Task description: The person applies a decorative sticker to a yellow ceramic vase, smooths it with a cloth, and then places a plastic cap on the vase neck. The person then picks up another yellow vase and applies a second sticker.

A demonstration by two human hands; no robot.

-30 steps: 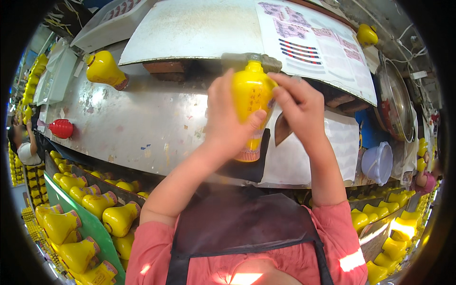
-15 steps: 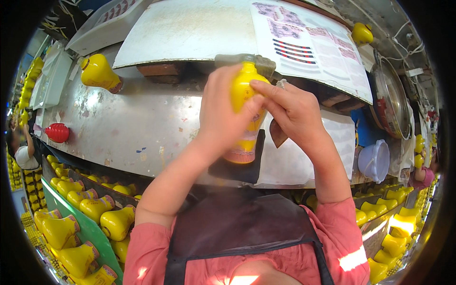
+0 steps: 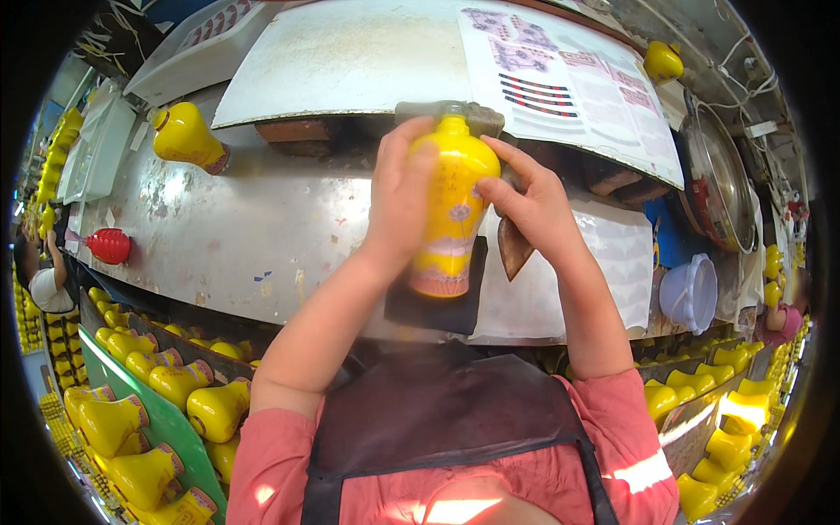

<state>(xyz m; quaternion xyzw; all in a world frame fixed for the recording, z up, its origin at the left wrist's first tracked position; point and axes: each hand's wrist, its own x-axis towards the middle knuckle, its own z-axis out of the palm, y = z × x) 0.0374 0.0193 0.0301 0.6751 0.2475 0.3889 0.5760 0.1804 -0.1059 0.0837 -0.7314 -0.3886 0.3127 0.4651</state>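
Note:
A glossy yellow vase [image 3: 458, 197] with a narrow neck, a purple flower print and a pink patterned base band lies neck-away between my hands. My left hand [image 3: 398, 192], slightly blurred, is wrapped along its left side. On the right side my right hand [image 3: 532, 203] grips it, thumb on the body and forefinger at the shoulder. A brown pointed flat piece, like a scraper [image 3: 514, 248], juts out below my right palm; how it is held is hidden. Beneath the vase's base is a dark cloth [image 3: 429, 313]. A grey cloth-like lump [image 3: 486, 122] sits behind the neck.
A white board [image 3: 341, 61] bears decal sheets [image 3: 604, 79]. Another yellow vase [image 3: 188, 136] and a red pot [image 3: 108, 246] stand left. White paper [image 3: 569, 289] and a pale bucket [image 3: 689, 293] are right. Yellow vases [image 3: 219, 409] fill racks either side. A co-worker [image 3: 45, 276] is far left.
The vase has turned so its flower print faces up. My right thumb and fingers have shifted from near the neck down to its side; my left hand has drawn back to the left side.

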